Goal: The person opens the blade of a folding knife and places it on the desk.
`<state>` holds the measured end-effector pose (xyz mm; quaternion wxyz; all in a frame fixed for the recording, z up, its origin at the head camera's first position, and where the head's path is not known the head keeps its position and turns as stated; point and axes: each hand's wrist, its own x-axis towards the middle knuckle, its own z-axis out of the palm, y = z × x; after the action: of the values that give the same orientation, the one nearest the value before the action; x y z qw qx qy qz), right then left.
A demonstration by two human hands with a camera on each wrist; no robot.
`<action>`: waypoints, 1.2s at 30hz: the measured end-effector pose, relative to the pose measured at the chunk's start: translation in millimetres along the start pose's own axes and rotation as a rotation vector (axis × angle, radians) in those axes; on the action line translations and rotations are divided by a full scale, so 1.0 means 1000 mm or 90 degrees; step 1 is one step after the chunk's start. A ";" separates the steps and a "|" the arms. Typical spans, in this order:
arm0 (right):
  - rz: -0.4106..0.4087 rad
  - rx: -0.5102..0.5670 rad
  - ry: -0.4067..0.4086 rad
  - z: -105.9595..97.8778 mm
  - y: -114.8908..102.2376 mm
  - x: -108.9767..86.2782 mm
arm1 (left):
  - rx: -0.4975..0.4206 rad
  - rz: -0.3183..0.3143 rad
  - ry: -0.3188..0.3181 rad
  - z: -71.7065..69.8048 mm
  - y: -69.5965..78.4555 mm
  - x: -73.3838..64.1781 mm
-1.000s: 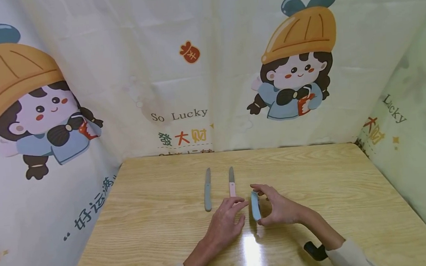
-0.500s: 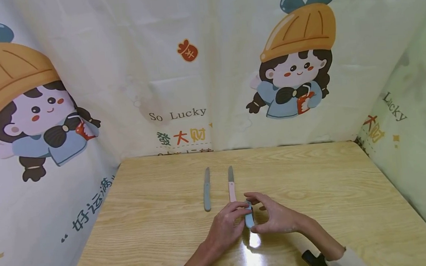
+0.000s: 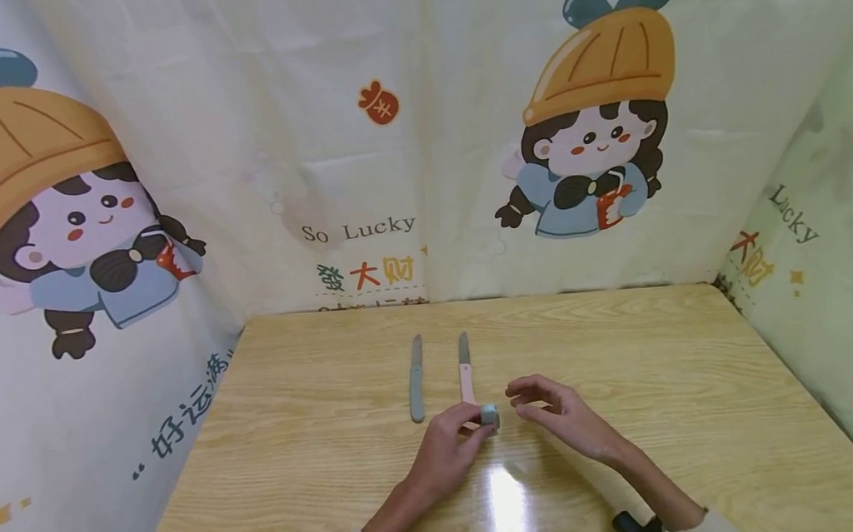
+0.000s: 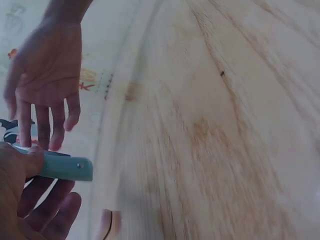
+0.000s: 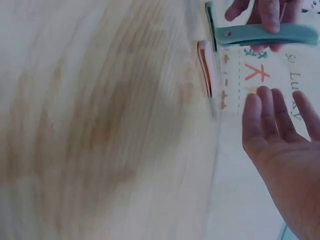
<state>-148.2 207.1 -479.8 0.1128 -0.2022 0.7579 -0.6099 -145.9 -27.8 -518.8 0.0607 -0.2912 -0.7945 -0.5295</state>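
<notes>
My left hand (image 3: 441,453) pinches a light blue folding knife (image 3: 489,415), held end-on to the head camera. In the left wrist view its handle (image 4: 72,168) shows a rivet near one end, and no blade sticks out. To the right of it, my right hand (image 3: 566,415) is apart from the knife, with relaxed fingers and nothing in them. A pink-handled knife (image 3: 467,384) lies unfolded just beyond the left hand, its near end partly hidden behind the fingers. Left of that, a grey-blue knife (image 3: 416,394) also lies unfolded, blade pointing away.
The wooden table (image 3: 300,476) runs back to a printed curtain (image 3: 462,146), which also hangs along both sides. Light glares off the tabletop in front of the hands. Dark camera mounts (image 3: 631,527) are on the wrists.
The light blue knife passed from my right hand to my left and turned end-on. The right hand let go and drew back to the right. Both other knives stayed put.
</notes>
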 end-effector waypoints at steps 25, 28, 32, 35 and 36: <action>0.194 0.206 0.034 0.041 0.020 0.004 | -0.296 -0.258 -0.089 -0.006 -0.002 -0.001; 0.210 0.218 0.017 0.043 0.024 0.003 | -0.303 -0.270 -0.096 -0.006 -0.001 -0.002; 0.214 0.215 0.012 0.044 0.026 0.002 | -0.320 -0.280 -0.094 -0.004 0.000 -0.003; 0.216 0.208 0.015 0.044 0.026 0.002 | -0.316 -0.276 -0.094 -0.003 0.000 -0.002; 0.216 0.206 0.017 0.044 0.026 0.002 | -0.315 -0.273 -0.094 -0.002 0.000 -0.002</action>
<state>-135.6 172.3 -514.8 0.2346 -0.0428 0.6750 -0.6982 -144.6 -30.5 -518.7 -0.1828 -0.1609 -0.6872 -0.6844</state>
